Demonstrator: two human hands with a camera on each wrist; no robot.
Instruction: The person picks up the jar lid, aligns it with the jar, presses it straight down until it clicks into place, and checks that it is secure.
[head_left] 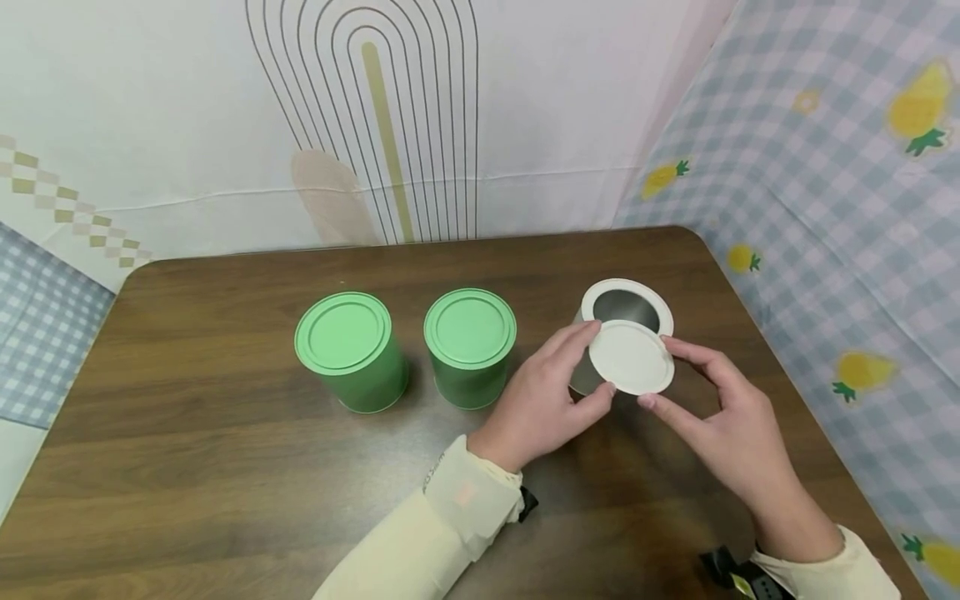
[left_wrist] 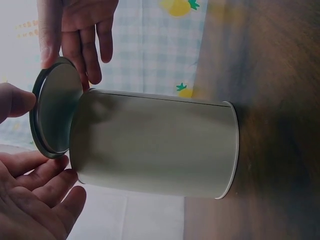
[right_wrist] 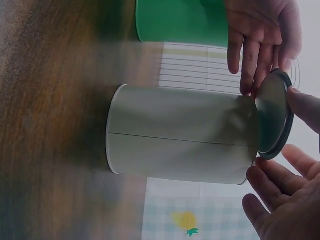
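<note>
A white can (head_left: 583,377) stands upright at the right side of the table, its round mouth uncovered at the back. Over the front of its rim, a round white lid (head_left: 632,358) is held at a tilt. My left hand (head_left: 542,398) pinches the lid's left edge between thumb and fingers. At the lid's right edge, my right hand (head_left: 731,421) holds it the same way. Both wrist views show the lid's underside (left_wrist: 59,107) leaning beside the can's open end; whether it touches the rim there I cannot tell.
Two green cans with green lids stand to the left: a nearer one (head_left: 470,346) beside my left hand and a farther one (head_left: 352,350). They share the brown wooden table (head_left: 225,467). A patterned white cloth (head_left: 540,100) hangs behind, a checked cloth (head_left: 810,192) at right.
</note>
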